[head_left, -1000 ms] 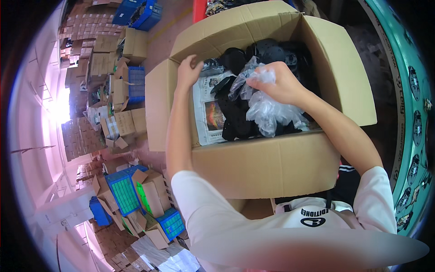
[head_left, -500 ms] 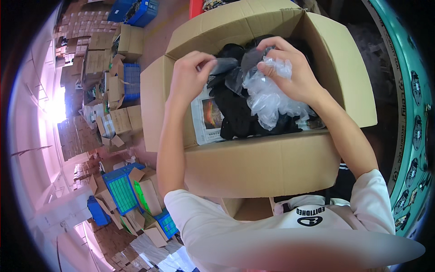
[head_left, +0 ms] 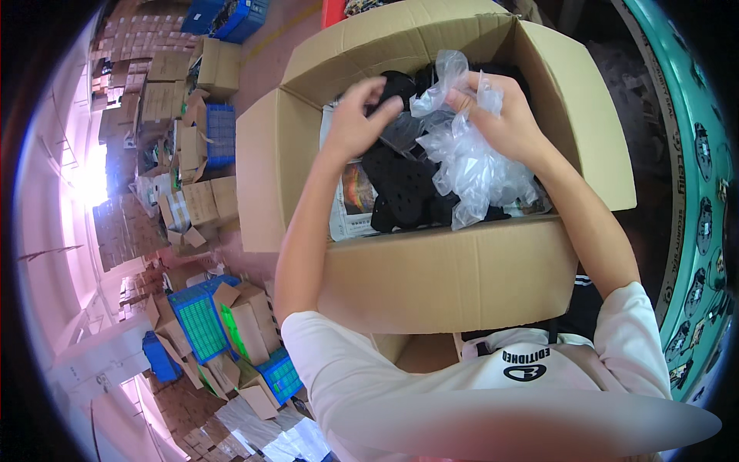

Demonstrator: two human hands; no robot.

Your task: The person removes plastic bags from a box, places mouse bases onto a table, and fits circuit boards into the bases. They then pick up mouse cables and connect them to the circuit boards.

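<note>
My right hand (head_left: 508,119) is closed round a bunch of crumpled clear plastic bags (head_left: 481,173), which hang down inside a large open cardboard box (head_left: 446,281). To its left, my left hand (head_left: 359,127) is over the box with thumb and fingers apart, slightly blurred and with nothing visible in it. Black pieces with round holes, looking like clogs (head_left: 404,189), lie heaped in the box below both hands. Printed newspaper (head_left: 350,223) lines the box and shows beside the heap. The bags and my hands hide part of the contents.
Raised flaps (head_left: 593,100) surround the box. A green rack (head_left: 693,231) with dark shoe-shaped pieces stands along the right. On the left are stacked cartons (head_left: 212,200), a blue and green crate (head_left: 202,319) and a blue bin (head_left: 242,19).
My left hand has let go of the dark, filmy piece it pinched and moved right, its fingers now apart. In my right hand the clear bags are raised and spread out more.
</note>
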